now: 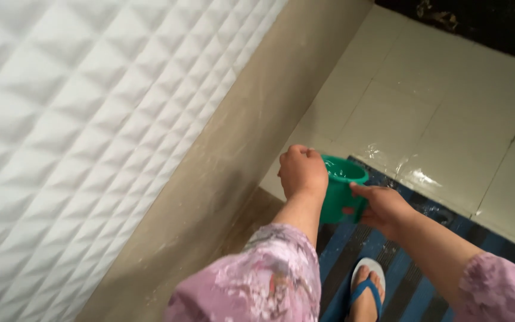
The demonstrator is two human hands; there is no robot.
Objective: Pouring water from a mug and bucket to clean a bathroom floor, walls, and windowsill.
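Head view, looking down along a wall.

Green plastic mug (342,188): held upright between both hands, above the near edge of a blue striped floor mat (412,286). Rim faces up; water shows inside, near the top.

Left hand (303,172): closed in a loose fist at the mug's left rim, knuckles up, fingers curled over the edge nearest the wall. Appears to be gripping the rim or a handle; the exact contact is hidden behind the hand.

Right hand (382,206): wrapped around the mug's right side and lower body, thumb lying along the wall of the mug just under the rim, fingers underneath out of sight. Gripping the mug.

Both forearms come out of pink floral sleeves (257,274).

Around: white wall panel (84,137) with raised diamond pattern on the left, a plain beige band (233,155) below it running down to the floor. Cream floor tiles (448,113) beyond the mug, wet and shiny just past the mat. One foot in a blue-strapped flip-flop (368,292) stands on the mat, below the right hand.
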